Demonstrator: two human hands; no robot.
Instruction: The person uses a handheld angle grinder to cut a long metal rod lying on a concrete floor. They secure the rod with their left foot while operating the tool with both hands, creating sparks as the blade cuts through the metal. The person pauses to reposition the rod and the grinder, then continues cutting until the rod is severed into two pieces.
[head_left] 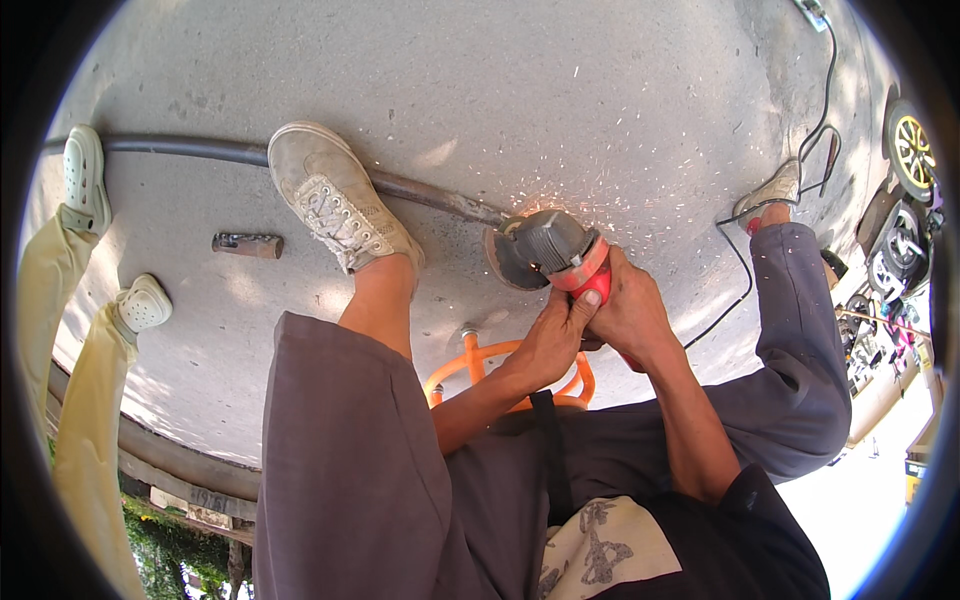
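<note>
Both my hands are closed round a red and grey angle grinder (556,243). My left hand (549,342) grips it low on the near side, and my right hand (637,310) wraps the red body from the right. The grinder's disc (508,262) stands at the right end of a long dark metal pipe (440,196) on the ground, and sparks fly around that end. My left shoe (335,195) rests on the pipe and pins it down. Where exactly the disc meets the pipe is partly hidden by the grinder head.
An orange tubular stool frame (478,358) is beneath me. A short cut pipe piece (247,245) lies on the left. Another person's light clog (86,180) touches the pipe's far left part. A black cable (742,262) runs past my right foot. Wheels (908,150) stand at far right.
</note>
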